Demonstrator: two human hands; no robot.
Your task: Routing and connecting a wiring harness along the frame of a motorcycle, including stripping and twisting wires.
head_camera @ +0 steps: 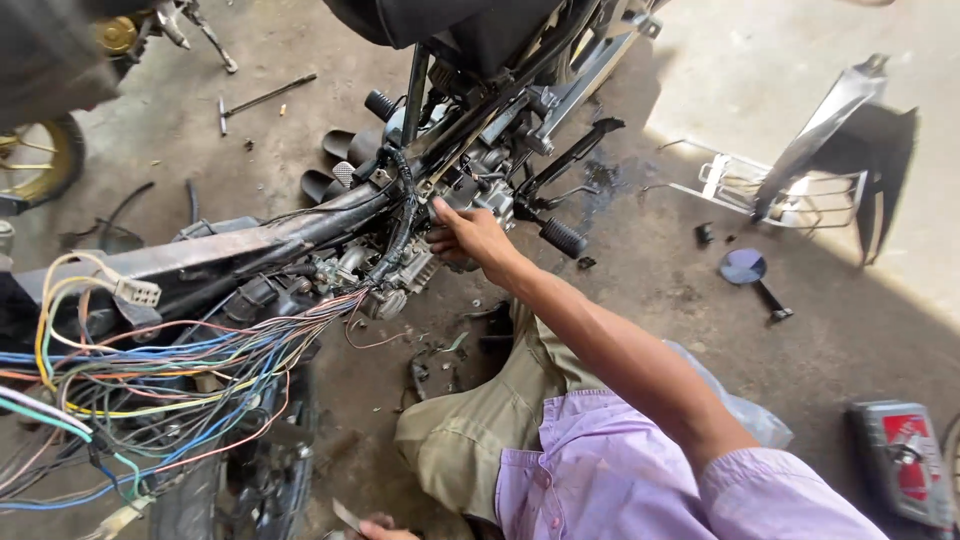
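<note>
Head view: the right hand reaches into the stripped motorcycle frame, fingers curled on the engine part beside the black hose. Keeping clear of the loose wire bundle looks wise. Left hand (barely visible, bottom edge): grip unclear.

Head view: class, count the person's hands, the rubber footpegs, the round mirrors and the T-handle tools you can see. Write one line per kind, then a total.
Hands: 2, the right hand and the left hand
Rubber footpegs: 2
Round mirror: 1
T-handle tool: 1
Total: 6
</note>
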